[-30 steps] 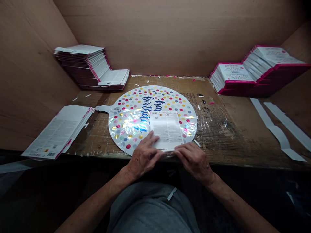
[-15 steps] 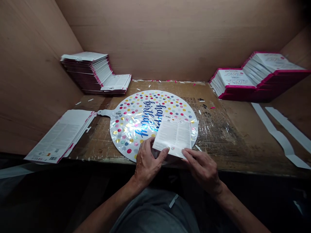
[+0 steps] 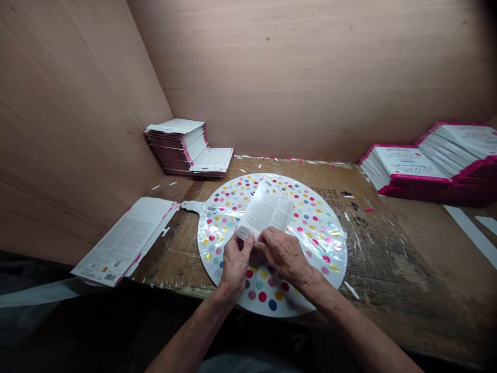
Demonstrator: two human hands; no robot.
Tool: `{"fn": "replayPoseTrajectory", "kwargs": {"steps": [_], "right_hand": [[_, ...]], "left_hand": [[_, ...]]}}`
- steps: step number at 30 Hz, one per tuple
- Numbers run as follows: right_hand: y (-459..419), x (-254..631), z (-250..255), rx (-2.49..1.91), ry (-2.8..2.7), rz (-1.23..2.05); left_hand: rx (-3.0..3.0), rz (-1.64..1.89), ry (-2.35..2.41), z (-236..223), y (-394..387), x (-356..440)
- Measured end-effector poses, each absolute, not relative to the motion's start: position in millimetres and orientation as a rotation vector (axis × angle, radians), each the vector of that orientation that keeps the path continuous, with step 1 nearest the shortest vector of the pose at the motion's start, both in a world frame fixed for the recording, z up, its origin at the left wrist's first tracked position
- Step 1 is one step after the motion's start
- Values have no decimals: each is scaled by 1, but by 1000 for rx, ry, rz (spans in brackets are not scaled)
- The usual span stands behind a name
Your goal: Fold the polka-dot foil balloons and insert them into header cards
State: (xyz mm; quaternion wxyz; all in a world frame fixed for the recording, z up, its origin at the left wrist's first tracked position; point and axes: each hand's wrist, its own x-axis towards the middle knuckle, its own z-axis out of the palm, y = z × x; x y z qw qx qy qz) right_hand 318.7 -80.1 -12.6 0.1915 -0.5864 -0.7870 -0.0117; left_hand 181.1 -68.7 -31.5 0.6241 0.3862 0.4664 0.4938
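A flat round foil balloon (image 3: 310, 228) with coloured dots lies on the worn worktop (image 3: 373, 243), its neck pointing left. Above it I hold a white printed card (image 3: 266, 210), tilted up and turned. My left hand (image 3: 235, 261) pinches the card's near left corner. My right hand (image 3: 281, 254) is closed on the card's near edge right beside it. Both hands hover over the balloon's front half.
A pile of printed cards (image 3: 128, 241) lies at the left front edge. A tall stack of pink-edged packs (image 3: 182, 145) stands in the back left corner, and more stacks (image 3: 427, 166) at the right. Wooden walls enclose the bench. White strips (image 3: 471, 235) lie at far right.
The card lay flat on the balloon; both hands have lifted it off, turned it and brought it toward the balloon's middle. The camera view has shifted up and left.
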Motion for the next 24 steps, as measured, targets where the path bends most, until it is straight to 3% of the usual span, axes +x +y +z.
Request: {"fn": "replayPoseTrajectory", "kwargs": {"steps": [5,12,17,22,24], "right_hand": [[-68,320,-11,-1473,-2142,19],[-104,306,-37,-1280,-2065,551],[-109,310,-43,-1190,-2147,488],[-97,305,-29,-1218,-2260,384],[-74,289,-15,-1379,-2256,269]], "left_hand": [[911,1107,1139,-25,-36,157],[776,1293,1192,16,106,131],[846,1297,1382,30,185,108],[1119,1269,1523,6,120,78],[1638,1159,1459,-15,56,76]]}}
